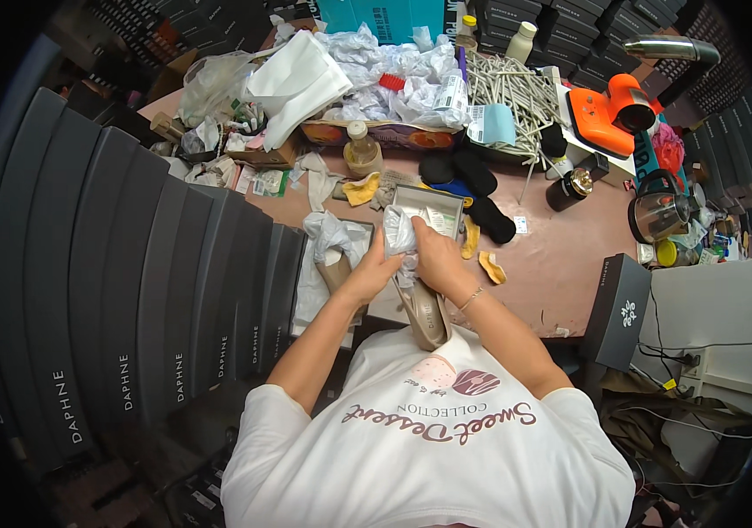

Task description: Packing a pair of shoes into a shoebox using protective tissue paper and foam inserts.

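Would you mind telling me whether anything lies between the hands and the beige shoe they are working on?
Nothing visible does. The left hand and right hand both already touch the crumpled white tissue paper at the mouth of the beige high-heeled shoe, over the pink table.

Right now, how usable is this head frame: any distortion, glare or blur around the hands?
Head view: strong fisheye, the stacked dark boxes bend toward a black rim; lighting even, glare only on the kettle; left hand, right hand and the beige shoe are reasonably sharp, crumpled tissue paper slightly washed out.

Brown table (561,255): bottle (363,150), black socks (473,176), kettle (660,214).
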Available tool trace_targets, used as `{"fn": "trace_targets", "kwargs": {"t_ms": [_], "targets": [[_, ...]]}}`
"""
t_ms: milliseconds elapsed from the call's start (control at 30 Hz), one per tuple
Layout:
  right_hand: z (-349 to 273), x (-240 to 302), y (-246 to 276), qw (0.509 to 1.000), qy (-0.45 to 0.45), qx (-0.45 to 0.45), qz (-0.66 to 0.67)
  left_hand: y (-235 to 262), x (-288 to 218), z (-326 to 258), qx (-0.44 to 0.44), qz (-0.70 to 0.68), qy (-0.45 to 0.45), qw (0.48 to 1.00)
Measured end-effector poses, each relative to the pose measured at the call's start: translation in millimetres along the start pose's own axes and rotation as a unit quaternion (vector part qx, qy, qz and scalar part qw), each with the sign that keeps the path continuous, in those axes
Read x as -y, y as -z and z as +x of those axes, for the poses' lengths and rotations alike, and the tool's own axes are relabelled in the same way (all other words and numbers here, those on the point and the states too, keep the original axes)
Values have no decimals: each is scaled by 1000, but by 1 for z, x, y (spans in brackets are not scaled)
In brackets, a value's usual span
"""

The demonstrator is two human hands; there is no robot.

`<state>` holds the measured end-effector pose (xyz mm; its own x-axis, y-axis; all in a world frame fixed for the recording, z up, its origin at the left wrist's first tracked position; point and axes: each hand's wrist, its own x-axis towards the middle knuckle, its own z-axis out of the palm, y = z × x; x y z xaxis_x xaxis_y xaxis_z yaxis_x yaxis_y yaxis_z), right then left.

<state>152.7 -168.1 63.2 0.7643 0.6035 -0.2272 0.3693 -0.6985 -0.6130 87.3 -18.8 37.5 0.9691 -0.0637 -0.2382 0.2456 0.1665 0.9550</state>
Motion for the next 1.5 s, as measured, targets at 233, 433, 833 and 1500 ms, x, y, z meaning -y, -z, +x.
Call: {"fn": "trace_targets", "kwargs": {"t_ms": [233,433,833,1500], "targets": [[-11,-14,1,976,120,26,182,4,15,-11,-33,-76,6,997],[-3,-2,4,999,7,23,41,-1,-2,-13,-27,-26,-4,999],[-28,6,0,981,127,-89,115,-35,18,-12,-272,21,-108,956],[-36,11,1,976,141,-105,126,-47,-25,-25,-327,83,-168,926]]}}
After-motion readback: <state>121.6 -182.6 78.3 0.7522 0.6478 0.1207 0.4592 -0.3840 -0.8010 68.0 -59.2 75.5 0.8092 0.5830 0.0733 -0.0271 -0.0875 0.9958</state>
